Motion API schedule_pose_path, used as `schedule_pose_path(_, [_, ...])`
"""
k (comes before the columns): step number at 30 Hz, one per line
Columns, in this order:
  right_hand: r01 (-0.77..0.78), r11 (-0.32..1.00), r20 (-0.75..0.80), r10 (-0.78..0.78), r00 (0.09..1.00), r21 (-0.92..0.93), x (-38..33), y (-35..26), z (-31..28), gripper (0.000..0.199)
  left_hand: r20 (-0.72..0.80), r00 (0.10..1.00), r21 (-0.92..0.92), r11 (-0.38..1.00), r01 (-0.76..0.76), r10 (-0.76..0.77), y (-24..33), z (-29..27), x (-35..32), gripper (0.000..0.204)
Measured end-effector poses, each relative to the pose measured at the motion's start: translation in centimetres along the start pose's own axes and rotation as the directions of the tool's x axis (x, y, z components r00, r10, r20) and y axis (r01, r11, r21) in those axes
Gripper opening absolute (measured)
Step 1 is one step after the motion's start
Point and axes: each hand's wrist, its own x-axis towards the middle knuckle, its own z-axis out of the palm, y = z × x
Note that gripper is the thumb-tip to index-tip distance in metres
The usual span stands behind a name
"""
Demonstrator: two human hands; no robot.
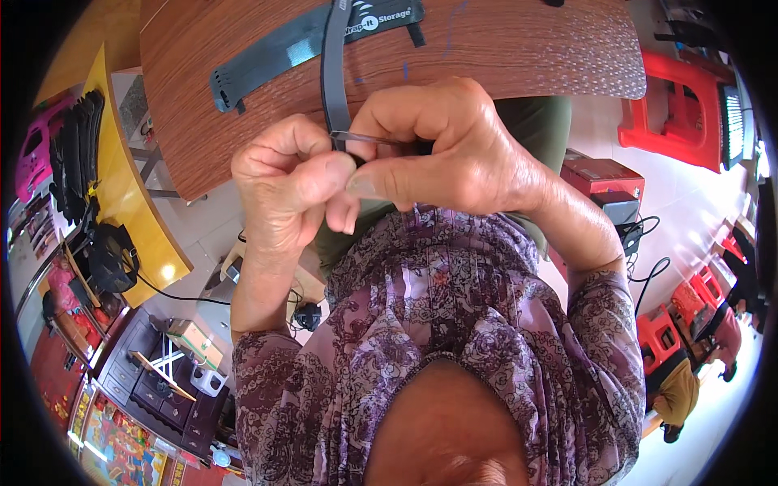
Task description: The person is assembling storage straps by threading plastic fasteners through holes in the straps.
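Observation:
A long dark grey strap (334,69) runs from the table's far edge down to my two hands, which meet just in front of the near edge. My left hand (284,182) is closed in a pinch at the strap's near end. From the other side my right hand (462,154) grips the same end, its thumb close to the left thumb. A thin, shiny, see-through piece (361,137) crosses the strap between the hands. My fingers hide the rest of that end. Beyond, a flat dark strip (275,65) with white print and slots at one end lies on the table.
The brown wood-grain table (519,49) has a curved near edge. To the left a yellow table (134,211) carries a stack of black straps (74,154). Red plastic stools (677,109) stand at the right, with a red box (604,178) nearer. Other people (677,393) sit farther right.

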Motion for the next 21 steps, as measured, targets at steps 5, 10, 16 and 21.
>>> schedule_pose_path(5, [-0.185, 0.968, 0.105, 0.169, 0.98, 0.168, -0.6, -0.9, -0.1, 0.007, 0.145, 0.972, 0.007, 0.983, 0.185, -0.184, 1.5, -0.3, -1.3, 0.02])
schedule_pose_path(10, [-0.314, 0.944, 0.08, 0.306, 0.948, 0.098, -1.3, -1.3, -0.6, 0.009, 0.153, 0.953, 0.219, 0.95, 0.225, -0.261, 1.9, -0.8, -1.5, 0.019])
schedule_pose_path(16, [0.07, 0.967, 0.075, -0.053, 0.996, -0.245, -1.7, 1.0, 0.9, 0.01, 0.124, 0.974, 0.573, 0.815, 0.087, -0.191, 1.2, 0.0, -1.8, 0.011])
schedule_pose_path(21, [0.265, 0.706, 0.06, -0.301, 0.952, -0.657, -2.4, 1.2, 1.9, 0.037, 0.064, 0.992, 0.558, 0.828, 0.057, -0.112, 0.9, -0.4, -2.9, 0.009])
